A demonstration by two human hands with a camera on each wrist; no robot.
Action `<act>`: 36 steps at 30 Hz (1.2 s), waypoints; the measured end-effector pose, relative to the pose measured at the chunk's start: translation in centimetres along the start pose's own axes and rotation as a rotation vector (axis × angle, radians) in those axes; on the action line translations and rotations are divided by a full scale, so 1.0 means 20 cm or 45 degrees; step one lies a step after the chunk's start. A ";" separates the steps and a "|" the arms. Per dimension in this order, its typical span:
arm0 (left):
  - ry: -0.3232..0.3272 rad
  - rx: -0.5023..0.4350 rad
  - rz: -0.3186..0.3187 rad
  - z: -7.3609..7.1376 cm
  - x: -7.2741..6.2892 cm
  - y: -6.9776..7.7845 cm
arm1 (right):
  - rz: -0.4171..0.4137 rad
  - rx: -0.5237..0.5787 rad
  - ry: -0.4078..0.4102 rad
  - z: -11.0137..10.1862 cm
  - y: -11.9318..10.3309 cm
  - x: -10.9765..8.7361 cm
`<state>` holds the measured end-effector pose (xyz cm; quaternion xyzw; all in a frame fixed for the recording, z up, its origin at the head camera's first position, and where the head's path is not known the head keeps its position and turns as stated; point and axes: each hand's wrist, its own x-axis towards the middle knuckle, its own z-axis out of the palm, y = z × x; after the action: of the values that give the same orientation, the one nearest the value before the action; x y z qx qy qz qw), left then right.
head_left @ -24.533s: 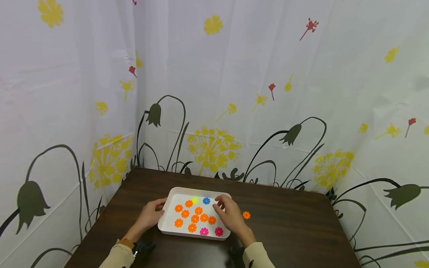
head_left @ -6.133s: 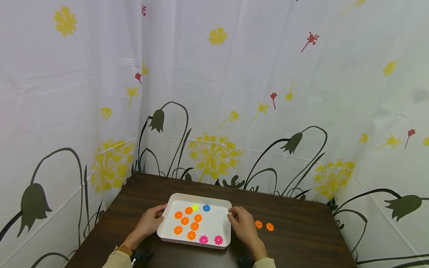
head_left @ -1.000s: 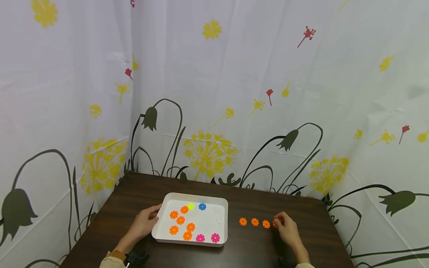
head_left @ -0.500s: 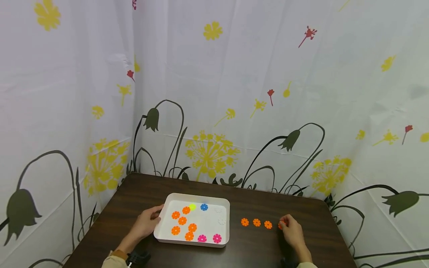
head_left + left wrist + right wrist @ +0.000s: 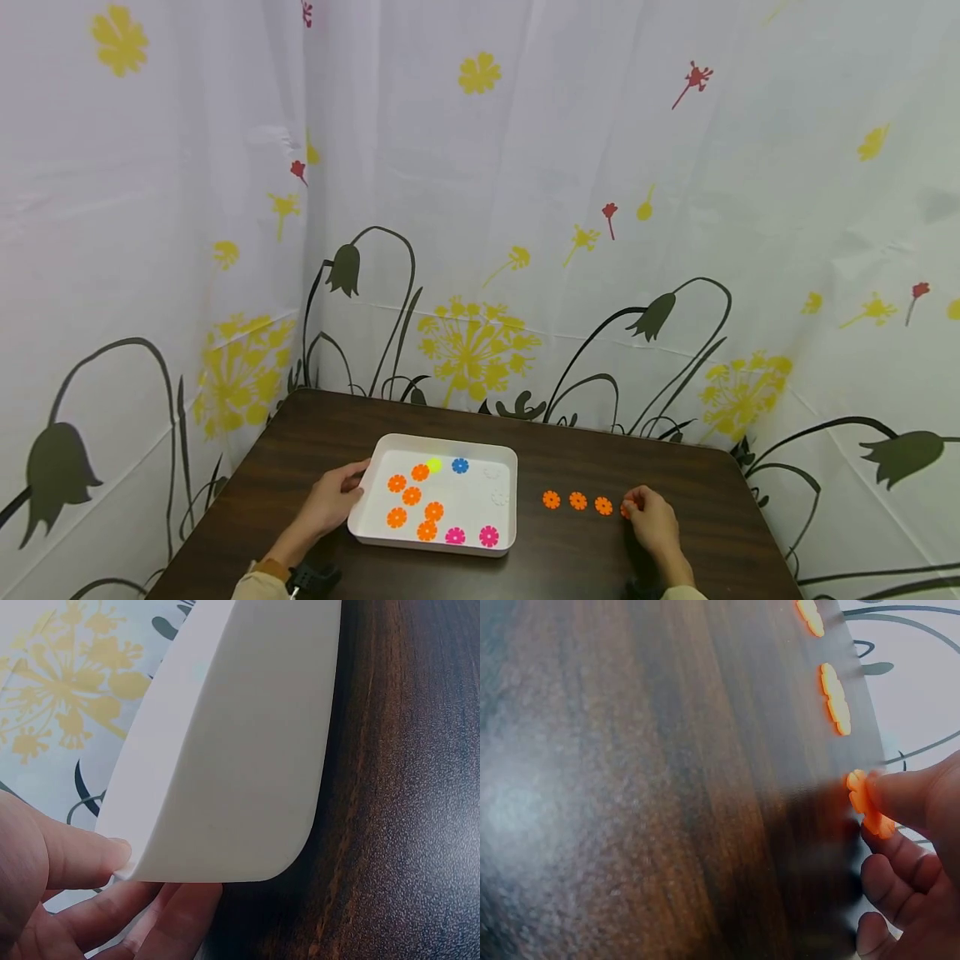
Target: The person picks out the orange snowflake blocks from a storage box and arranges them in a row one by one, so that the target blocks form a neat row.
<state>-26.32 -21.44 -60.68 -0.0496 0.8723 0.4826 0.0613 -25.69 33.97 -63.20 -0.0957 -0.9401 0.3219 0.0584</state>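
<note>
In the head view my left hand (image 5: 327, 502) grips the left edge of a shallow white tray (image 5: 468, 500). The left wrist view shows the thumb over the rim of the tray (image 5: 240, 765) and fingers beneath it. Flower-edged plastic discs lie inside: several orange discs (image 5: 397, 517), two pink discs (image 5: 489, 536), a blue disc (image 5: 460, 466), a yellow disc (image 5: 434, 465) and clear ones (image 5: 499, 497). To the tray's right, my right hand (image 5: 654, 523) pinches an orange disc (image 5: 857, 796) between thumb and finger, close over the table, at the end of a row of three orange discs (image 5: 577, 501).
A dark wood-grain table (image 5: 570, 575) carries everything. Behind it and at both sides hangs a white curtain (image 5: 420, 150) printed with flowers. A dark strap device (image 5: 315, 579) sits on the left wrist.
Since the oldest frame, orange discs have gone from the tray to a growing row on the table. My right hand has moved from the tray to the row's right end. The left hand stays on the tray.
</note>
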 end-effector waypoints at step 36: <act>0.001 -0.009 0.051 0.01 0.03 -0.04 | -0.311 0.383 0.314 0.05 -0.38 -0.01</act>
<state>-26.72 -21.78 -61.49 -0.0324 0.8714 0.4869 0.0510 -26.68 27.34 -59.36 -0.0099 -0.8719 0.4349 0.2249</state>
